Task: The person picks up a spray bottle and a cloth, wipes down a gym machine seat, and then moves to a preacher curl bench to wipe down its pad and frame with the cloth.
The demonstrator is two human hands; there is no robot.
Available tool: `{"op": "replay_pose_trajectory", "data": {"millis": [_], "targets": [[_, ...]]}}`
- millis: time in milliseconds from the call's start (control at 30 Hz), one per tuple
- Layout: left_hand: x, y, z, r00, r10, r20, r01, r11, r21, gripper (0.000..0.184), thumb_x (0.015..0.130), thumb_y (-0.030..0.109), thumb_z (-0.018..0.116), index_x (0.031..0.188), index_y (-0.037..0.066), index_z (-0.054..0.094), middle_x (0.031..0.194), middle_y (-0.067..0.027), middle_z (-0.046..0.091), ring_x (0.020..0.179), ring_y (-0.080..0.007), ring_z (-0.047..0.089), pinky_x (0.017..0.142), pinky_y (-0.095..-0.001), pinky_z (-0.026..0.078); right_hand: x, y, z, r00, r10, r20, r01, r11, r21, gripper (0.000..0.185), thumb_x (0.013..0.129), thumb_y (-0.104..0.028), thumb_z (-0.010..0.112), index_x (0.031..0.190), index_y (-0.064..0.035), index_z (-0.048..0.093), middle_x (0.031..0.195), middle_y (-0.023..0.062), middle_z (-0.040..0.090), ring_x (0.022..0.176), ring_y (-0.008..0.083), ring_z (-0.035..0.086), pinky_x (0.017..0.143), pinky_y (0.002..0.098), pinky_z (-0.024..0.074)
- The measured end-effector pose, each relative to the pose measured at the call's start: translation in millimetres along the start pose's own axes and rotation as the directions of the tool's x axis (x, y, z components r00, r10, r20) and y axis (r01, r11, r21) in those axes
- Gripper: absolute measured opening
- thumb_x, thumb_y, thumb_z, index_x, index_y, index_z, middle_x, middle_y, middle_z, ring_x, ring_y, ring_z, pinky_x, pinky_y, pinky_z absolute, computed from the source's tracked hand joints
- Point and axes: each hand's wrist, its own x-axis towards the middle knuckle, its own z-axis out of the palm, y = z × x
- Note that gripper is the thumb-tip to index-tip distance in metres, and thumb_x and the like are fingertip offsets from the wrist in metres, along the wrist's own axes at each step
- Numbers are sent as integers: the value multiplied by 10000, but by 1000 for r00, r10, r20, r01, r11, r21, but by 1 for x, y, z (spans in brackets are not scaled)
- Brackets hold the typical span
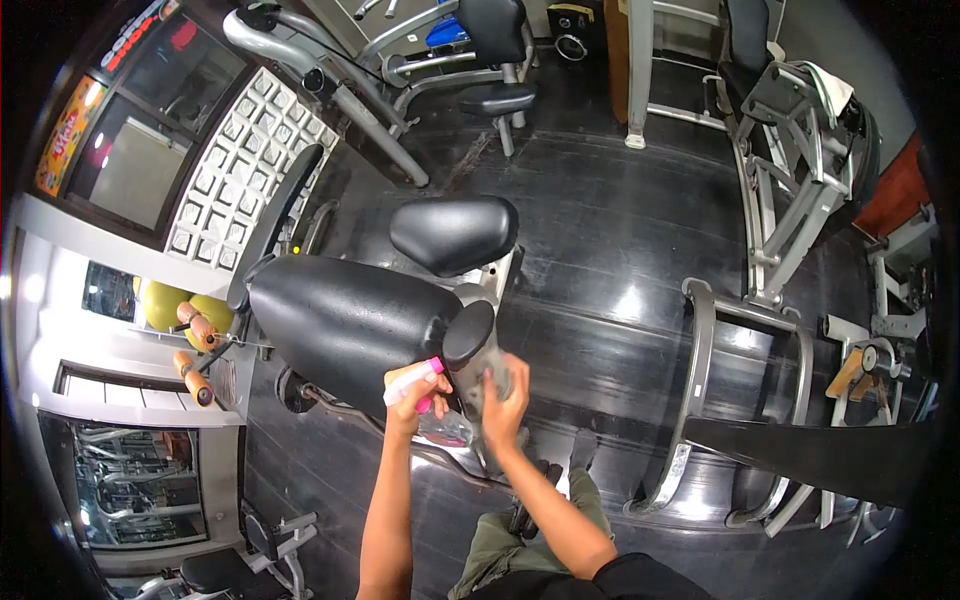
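My left hand (407,400) is closed around the neck of a spray bottle (437,366) with a white and pink spray head. Its clear body hangs below my fingers. My right hand (507,402) presses what looks like a grey cloth (478,372) against the machine's post, just under a small round black pad (469,336); the cloth's edges blend with the grey frame. Directly ahead of both hands lies the long black padded bench (350,310) of this machine. A second black seat pad (455,233) sits beyond the small pad.
A curved metal frame (697,390) stands on the black floor at right. Further machines are at the back, one with a white towel (825,85) draped over it. Yellow-green exercise balls (163,305) and a wall mirror (138,485) are at left. A shoe (583,450) shows below my hands.
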Motion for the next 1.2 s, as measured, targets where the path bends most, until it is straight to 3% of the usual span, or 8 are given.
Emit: {"op": "replay_pose_trajectory", "data": {"millis": [167, 267, 400, 633, 700, 800, 1033, 1200], "targets": [[-1, -2, -4, 1000, 1, 31, -1, 1000, 6, 294, 877, 180, 613, 779, -96, 620, 719, -180, 633, 434, -199, 580, 444, -286, 485, -33, 34, -7, 989, -130, 77, 134, 990, -51, 295, 923, -181, 640, 1143, -5, 552, 1148, 170, 559, 1100, 307, 553, 967, 384, 411], [-1, -1, -6, 999, -1, 39, 0, 1000, 17, 309, 866, 202, 609, 769, -92, 609, 716, -200, 628, 417, -206, 572, 436, -303, 498, 0, 56, -4, 955, 292, 62, -295, 954, 60, 289, 946, -193, 606, 1147, 10, 565, 1102, 163, 581, 1078, 305, 575, 936, 378, 425], [2, 1, -9, 996, -19, 92, 18, 1000, 13, 326, 850, 220, 600, 765, -95, 597, 716, -231, 628, 390, -221, 557, 419, -325, 507, 20, 31, -5, 948, 307, 87, -312, 949, 47, 274, 954, -182, 597, 1138, 19, 571, 1080, 165, 598, 1050, 298, 592, 913, 372, 437], [7, -1, -17, 984, -41, 175, 49, 998, -43, 320, 845, 212, 603, 764, -98, 606, 737, -239, 642, 395, -227, 559, 425, -340, 512, -52, 28, -12, 989, -142, 34, 145, 985, -98, 271, 930, -183, 630, 1102, 14, 557, 1104, 193, 575, 1074, 329, 575, 959, 375, 420], [7, -2, -17, 981, -29, 193, 39, 998, -48, 302, 863, 195, 604, 780, -95, 614, 738, -214, 648, 414, -220, 572, 440, -324, 507, -53, 59, -10, 974, 222, -50, -224, 973, -50, 329, 947, -246, 610, 1134, 16, 541, 1131, 206, 572, 1089, 337, 564, 964, 375, 410], [7, -2, -12, 973, 7, 229, 9, 998, -69, 270, 889, 173, 614, 802, -82, 630, 734, -165, 659, 444, -207, 592, 459, -305, 499, -16, 91, -11, 908, 416, 53, -419, 903, 93, 349, 953, -288, 593, 1179, -24, 567, 1097, 156, 650, 1047, 266, 610, 917, 356, 443], [-20, -24, -13, 986, 9, 168, -21, 997, 72, 222, 907, 148, 621, 829, -56, 660, 727, -119, 671, 468, -148, 595, 449, -259, 466, -15, 38, 2, 993, 37, -109, -33, 999, 35, 347, 951, -280, 615, 1151, 3, 589, 1091, 152, 608, 1042, 294, 604, 913, 361, 444], [-26, -42, -23, 968, 16, 251, -58, 986, 157, 192, 883, 118, 647, 807, -56, 674, 708, -92, 671, 468, -116, 576, 445, -245, 454, -82, 75, -9, 976, 158, -148, -171, 982, -75, 330, 956, -288, 598, 1139, -14, 598, 1094, 163, 612, 1057, 316, 601, 918, 374, 446]]}}
